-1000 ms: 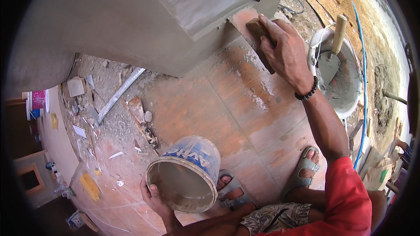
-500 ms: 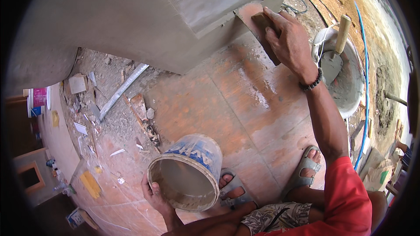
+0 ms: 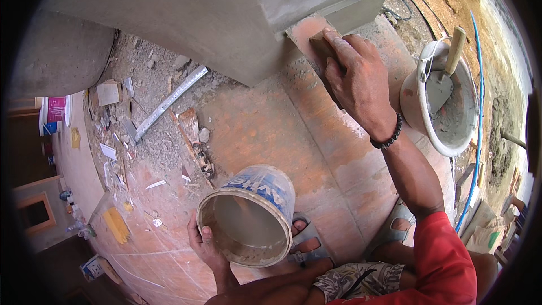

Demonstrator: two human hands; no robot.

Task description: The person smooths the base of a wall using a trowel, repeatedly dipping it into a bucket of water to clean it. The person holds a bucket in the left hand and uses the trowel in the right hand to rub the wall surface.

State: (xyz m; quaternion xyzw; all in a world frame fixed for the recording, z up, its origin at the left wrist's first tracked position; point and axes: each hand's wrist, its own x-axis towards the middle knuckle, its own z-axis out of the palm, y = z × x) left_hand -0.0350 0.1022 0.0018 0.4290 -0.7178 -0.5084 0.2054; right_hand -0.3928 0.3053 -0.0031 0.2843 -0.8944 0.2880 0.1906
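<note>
Holding a flat float point(image 3: 306, 29) by its brown handle point(image 3: 320, 49), the right hand point(image 3: 364, 73) in the head view has its fingers curled snugly on the wood. The float is by the low edge of the grey wall point(image 3: 186, 17), above the reddish floor point(image 3: 254, 135). It is hard to tell if it presses on the wall. Keeping its face flat and pushing softly would likely work best, because a tipped edge could dig a line. The left hand point(image 3: 209, 248) grips the rim of a tilted bucket point(image 3: 280, 186), with the thumb inside. Grey stuff point(image 3: 248, 223) is in it, near one foot point(image 3: 308, 245), so a steady grip should help stop spills. On the right, a trowel point(image 3: 453, 56) stands in a white pail point(image 3: 411, 101).
</note>
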